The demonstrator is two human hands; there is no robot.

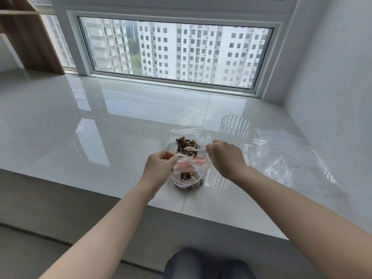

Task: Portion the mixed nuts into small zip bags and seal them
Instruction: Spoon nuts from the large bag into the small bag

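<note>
Glossy white tiled ledge (100,121) under wide window (175,51), left hand (159,168) fingers pinching zip bag (187,174), right hand (225,158) fingers gripping spoon (192,149)

This looks like a room in a high-rise flat, a home rather than a workplace; a wide, glossy white tiled ledge (100,117) runs under a broad white-framed window (175,53), and beyond the glass stand tall residential tower blocks (201,55) with some green trees between them. A wooden shelf unit (26,35) stands at the far left against the window wall; a plain white wall (332,67) closes the right side.
</note>
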